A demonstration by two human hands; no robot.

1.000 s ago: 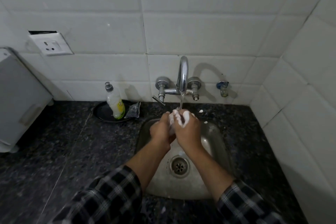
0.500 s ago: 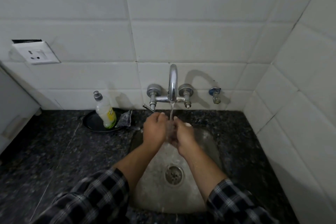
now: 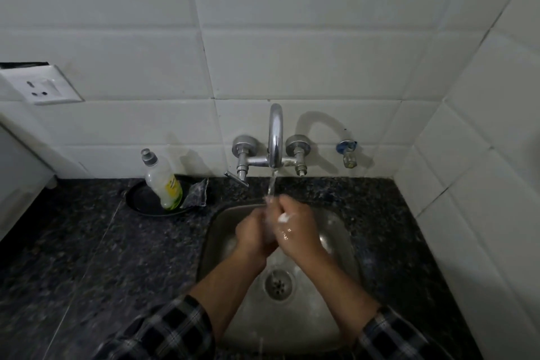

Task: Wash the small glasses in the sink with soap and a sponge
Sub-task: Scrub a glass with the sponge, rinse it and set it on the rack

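Note:
My left hand and my right hand are pressed together over the steel sink, under the thin stream of water from the tap. A small clear glass shows as a pale patch between them and is mostly hidden by my fingers. Both hands are wrapped around it. A dab of white foam clings to my right hand's knuckles. The soap bottle stands in a dark dish left of the sink, with a grey scrubbing sponge leaning beside it.
The drain lies below my wrists in the sink's floor. Dark speckled stone counter surrounds the sink. White tiled walls stand behind and at right, with a wall socket, a small side valve and a white appliance at far left.
Most of the white foam on my hands has rinsed off. My hands have stayed clasped under the running water and shifted slightly lower into the sink; the view tilted.

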